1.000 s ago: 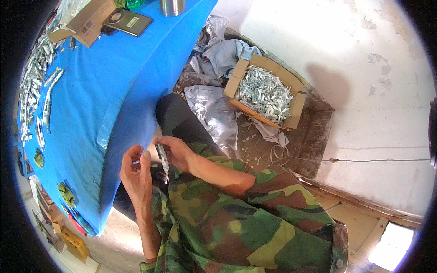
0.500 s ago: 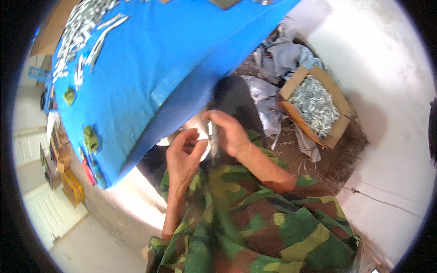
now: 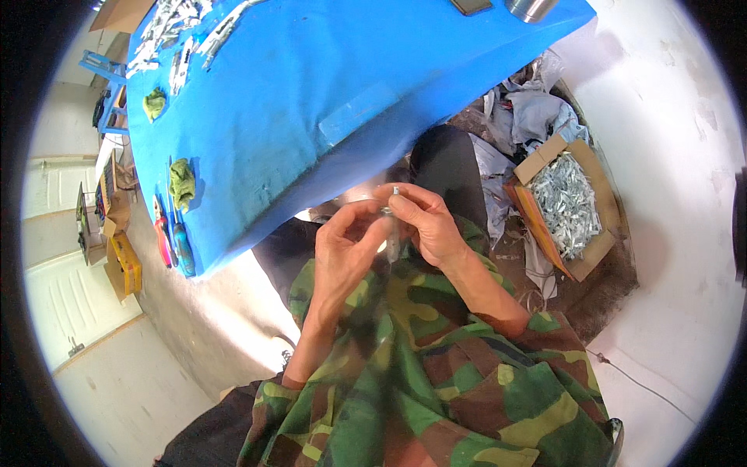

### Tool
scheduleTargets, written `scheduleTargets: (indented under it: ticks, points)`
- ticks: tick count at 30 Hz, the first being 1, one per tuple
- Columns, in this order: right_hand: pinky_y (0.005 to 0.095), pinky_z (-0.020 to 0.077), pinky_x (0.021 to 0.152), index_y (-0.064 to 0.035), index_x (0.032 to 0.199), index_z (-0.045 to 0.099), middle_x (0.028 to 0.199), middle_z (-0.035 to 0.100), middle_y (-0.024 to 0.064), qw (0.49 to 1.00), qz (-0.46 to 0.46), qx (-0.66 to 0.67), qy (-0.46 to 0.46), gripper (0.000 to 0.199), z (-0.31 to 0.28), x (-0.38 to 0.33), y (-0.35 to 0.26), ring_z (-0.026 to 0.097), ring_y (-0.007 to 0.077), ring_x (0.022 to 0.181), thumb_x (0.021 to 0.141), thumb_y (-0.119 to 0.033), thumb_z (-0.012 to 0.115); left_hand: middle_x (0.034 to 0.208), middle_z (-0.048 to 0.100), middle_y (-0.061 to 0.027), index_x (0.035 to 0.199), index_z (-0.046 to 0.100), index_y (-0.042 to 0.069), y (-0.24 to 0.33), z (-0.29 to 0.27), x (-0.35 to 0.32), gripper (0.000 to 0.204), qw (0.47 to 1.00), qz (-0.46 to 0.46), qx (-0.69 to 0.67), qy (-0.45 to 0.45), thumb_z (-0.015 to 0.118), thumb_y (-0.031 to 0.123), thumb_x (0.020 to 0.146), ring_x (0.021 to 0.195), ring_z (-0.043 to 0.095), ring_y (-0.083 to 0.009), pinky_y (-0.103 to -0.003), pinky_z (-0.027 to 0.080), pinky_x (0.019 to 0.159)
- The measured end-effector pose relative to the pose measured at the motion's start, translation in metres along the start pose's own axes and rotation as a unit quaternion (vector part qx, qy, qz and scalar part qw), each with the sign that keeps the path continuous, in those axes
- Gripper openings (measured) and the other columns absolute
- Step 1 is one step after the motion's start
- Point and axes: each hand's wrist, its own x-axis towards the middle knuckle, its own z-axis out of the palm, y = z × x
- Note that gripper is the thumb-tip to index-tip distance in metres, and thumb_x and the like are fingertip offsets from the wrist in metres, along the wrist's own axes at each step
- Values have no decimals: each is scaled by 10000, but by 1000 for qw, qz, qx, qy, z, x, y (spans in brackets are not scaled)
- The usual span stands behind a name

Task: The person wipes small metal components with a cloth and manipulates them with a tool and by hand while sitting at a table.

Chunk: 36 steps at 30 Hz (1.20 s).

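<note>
Over my lap, my left hand (image 3: pixel 342 245) and my right hand (image 3: pixel 436 229) come together at the fingertips around a narrow silvery metal piece (image 3: pixel 394 247). It stands roughly lengthwise between them, one tip showing above my right thumb and the other below the fingers. The right thumb and fingers pinch it. My left fingers are curled in against its side, and part of it is hidden behind them. Similar slim metal pieces (image 3: pixel 167 35) lie heaped at the far left of the blue-covered table (image 3: pixel 264 101).
Red-handled pliers (image 3: pixel 163 233), a blue-handled screwdriver (image 3: pixel 182 249) and a green cloth (image 3: pixel 182 184) lie near the table's left corner. On the right, an open cardboard box (image 3: pixel 608 183) holds many metal pieces, beside grey plastic bags (image 3: pixel 537 113). A metal cylinder (image 3: pixel 531 7) stands at the far edge.
My hands have drawn closer together, the fingertips now meeting at the metal piece. The view has shifted, so the table and box appear farther right and the tools farther up.
</note>
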Motion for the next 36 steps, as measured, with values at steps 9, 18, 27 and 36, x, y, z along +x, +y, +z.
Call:
scheduleTargets:
  ticks: [9, 18, 27, 36]
  points:
    - [207, 476, 651, -39, 1268, 714, 918, 660, -70, 999, -29, -2, 18, 271, 12, 2, -5, 577, 19, 766, 1070, -207, 639, 983, 726, -76, 1097, 681, -18, -11, -10, -4, 188, 996, -10, -82, 30, 755, 108, 979, 801, 674, -123, -272, 563, 738]
    - [308, 564, 755, -17, 1284, 674, 982, 692, 22, 993, 21, 111, 37, 336, -10, 11, 14, 659, 136, 848, 1087, -269, 574, 1037, 740, -116, 1104, 667, 16, -8, -37, 0, 112, 977, -12, -196, 85, 686, 78, 1013, 828, 685, -144, -292, 585, 753]
    - [273, 469, 634, -84, 1170, 723, 894, 660, -14, 978, 76, 163, 109, 285, -20, 17, 26, 582, 92, 751, 1052, -319, 612, 1149, 712, -190, 1299, 619, -47, -15, -100, 11, 299, 956, 88, -198, 198, 666, 68, 1028, 928, 703, -194, -296, 589, 769]
    - [256, 436, 559, -114, 1090, 736, 774, 606, -45, 968, 88, 186, 141, 248, -46, 27, 58, 523, 85, 599, 1054, -310, 589, 1190, 717, -153, 1280, 626, -32, 40, -3, 40, 281, 981, 95, -125, 111, 621, 25, 1005, 947, 698, -165, -288, 570, 865]
